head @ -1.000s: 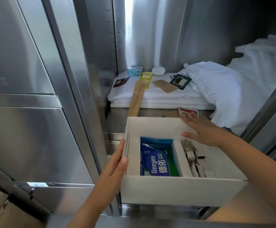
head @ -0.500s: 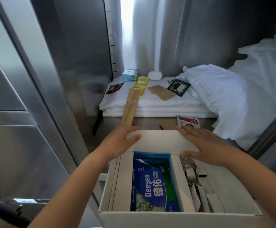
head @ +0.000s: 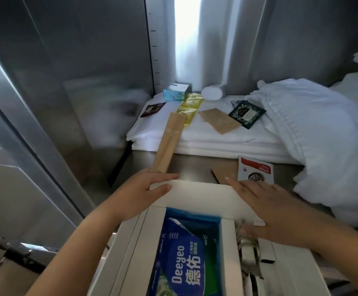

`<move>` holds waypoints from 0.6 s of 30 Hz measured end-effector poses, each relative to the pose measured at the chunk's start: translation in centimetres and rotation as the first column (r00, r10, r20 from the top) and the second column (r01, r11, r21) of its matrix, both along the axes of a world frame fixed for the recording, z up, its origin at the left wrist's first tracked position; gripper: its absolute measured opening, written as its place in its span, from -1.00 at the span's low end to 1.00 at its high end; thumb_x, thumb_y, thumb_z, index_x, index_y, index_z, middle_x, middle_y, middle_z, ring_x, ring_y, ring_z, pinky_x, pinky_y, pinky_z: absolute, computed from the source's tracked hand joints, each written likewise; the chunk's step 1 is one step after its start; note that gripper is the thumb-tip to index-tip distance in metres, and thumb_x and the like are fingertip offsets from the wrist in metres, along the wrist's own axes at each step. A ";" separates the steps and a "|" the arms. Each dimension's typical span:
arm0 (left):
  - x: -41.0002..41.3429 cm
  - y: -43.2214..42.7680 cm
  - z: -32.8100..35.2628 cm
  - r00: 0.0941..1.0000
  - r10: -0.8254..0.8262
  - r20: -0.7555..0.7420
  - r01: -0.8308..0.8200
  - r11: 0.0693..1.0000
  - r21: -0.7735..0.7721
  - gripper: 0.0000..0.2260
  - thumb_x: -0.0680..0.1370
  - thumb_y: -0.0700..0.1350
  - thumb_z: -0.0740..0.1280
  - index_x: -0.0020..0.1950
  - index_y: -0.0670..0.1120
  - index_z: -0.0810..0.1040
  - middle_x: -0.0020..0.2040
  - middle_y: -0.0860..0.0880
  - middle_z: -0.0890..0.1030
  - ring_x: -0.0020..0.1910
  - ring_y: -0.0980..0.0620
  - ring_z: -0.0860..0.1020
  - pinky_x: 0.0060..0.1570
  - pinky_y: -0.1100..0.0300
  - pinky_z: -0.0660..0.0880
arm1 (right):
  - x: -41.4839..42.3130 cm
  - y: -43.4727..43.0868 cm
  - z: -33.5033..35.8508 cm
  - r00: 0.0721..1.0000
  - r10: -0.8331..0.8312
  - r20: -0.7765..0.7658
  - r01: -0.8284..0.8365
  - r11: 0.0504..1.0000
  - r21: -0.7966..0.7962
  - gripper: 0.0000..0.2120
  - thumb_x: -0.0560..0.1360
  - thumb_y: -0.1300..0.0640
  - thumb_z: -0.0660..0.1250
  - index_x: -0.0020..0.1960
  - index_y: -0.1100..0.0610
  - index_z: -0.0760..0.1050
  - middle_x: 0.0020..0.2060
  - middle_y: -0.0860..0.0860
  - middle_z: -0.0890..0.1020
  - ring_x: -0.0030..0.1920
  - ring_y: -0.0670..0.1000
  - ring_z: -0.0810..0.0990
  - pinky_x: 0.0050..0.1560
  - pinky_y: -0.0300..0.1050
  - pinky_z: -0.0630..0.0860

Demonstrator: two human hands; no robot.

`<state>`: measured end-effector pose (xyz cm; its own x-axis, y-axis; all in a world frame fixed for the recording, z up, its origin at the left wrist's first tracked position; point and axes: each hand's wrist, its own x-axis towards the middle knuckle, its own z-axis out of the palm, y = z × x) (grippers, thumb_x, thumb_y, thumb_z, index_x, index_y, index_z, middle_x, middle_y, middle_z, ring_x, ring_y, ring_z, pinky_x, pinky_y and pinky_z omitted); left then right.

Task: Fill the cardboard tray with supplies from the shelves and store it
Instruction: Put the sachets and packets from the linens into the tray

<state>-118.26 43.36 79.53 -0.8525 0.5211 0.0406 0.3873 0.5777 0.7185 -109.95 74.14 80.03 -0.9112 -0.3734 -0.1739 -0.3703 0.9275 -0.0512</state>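
Observation:
The white cardboard tray (head: 199, 197) sits at the front of the steel shelf. A blue Deeyeo wipes pack (head: 186, 253) lies in its middle compartment, and small white items (head: 248, 251) fill the right one. My left hand (head: 137, 195) rests on the tray's far left corner with straight fingers, touching the lower end of a long brown paper sleeve (head: 169, 142). My right hand (head: 265, 201) lies flat on the tray's far right part, thumb over the right compartment.
Folded white towels (head: 206, 139) carry a teal box (head: 175, 95), a yellow sachet (head: 190, 107), a brown envelope (head: 221, 120), dark packets (head: 246, 113) and a white round item (head: 212, 93). A red-and-white packet (head: 255, 169) lies on the shelf. Bunched white linen (head: 315, 133) fills the right. Steel walls stand left and behind.
My left hand moved from the tray's left side to its far left corner by the brown sleeve. The view came closer to the shelf. My right hand stayed on the tray.

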 end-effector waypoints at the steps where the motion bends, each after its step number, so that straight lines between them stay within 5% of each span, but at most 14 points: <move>1: 0.0 0.0 -0.1 1.000 0.002 -0.004 -0.002 1.000 -0.003 -0.72 0.58 0.05 0.26 0.28 0.27 0.48 0.17 0.31 0.48 0.18 0.51 0.32 0.05 0.67 0.18 | -0.3 0.1 0.1 1.000 0.011 0.016 -0.011 1.000 -0.021 -0.15 0.40 -0.44 0.01 0.38 -0.29 -0.55 0.41 -0.26 0.04 0.35 -0.16 0.11 0.31 -0.17 0.11; 6: 0.1 0.0 -0.3 0.999 0.032 0.010 -0.032 0.999 0.004 -0.73 0.57 0.08 0.26 0.25 0.33 0.48 0.14 0.34 0.47 0.20 0.49 0.31 0.09 0.66 0.16 | -2.1 0.6 1.2 0.980 0.006 0.198 0.024 0.988 -0.152 -0.33 0.38 -0.47 0.08 0.30 -0.56 -0.30 0.41 -0.33 0.19 0.31 -0.26 0.26 0.29 -0.21 0.31; 11: 0.5 0.1 -0.4 0.999 0.037 -0.021 -0.037 0.999 0.009 -0.71 0.57 0.05 0.26 0.29 0.25 0.49 0.15 0.25 0.53 0.19 0.52 0.30 0.09 0.66 0.13 | -6.1 -1.0 3.6 0.992 0.025 0.126 0.016 0.950 -0.312 -0.29 0.31 -0.48 0.02 0.42 -0.27 0.22 0.06 -0.36 0.51 -0.09 -0.51 0.39 -0.18 -0.52 0.34; 14: 0.5 0.1 -0.2 0.999 0.035 -0.026 -0.035 0.999 0.022 -0.71 0.57 0.05 0.26 0.30 0.21 0.50 0.16 0.21 0.55 0.21 0.43 0.34 0.12 0.61 0.17 | -9.8 -2.9 4.5 0.997 0.060 -0.040 -0.071 0.903 -0.423 -0.43 0.39 -0.39 0.12 0.36 -0.22 0.34 0.13 -0.33 0.47 0.02 -0.51 0.39 0.03 -0.40 0.40; 18: 0.7 -0.1 -0.4 0.999 0.044 -0.014 -0.044 0.999 0.033 -0.71 0.57 0.06 0.26 0.29 0.21 0.50 0.17 0.22 0.53 0.22 0.37 0.36 0.17 0.56 0.19 | -15.2 -5.9 4.6 0.951 0.165 -0.261 -0.246 0.916 -0.318 -0.53 0.49 -0.07 0.34 0.38 -0.10 0.36 0.32 -0.17 0.43 0.30 -0.10 0.40 0.26 -0.10 0.36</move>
<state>-117.54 43.29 79.15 -0.8738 0.4813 0.0693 0.3725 0.5708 0.7317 -125.20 68.24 84.63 -0.8075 -0.5558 0.1978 -0.5897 0.7694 -0.2454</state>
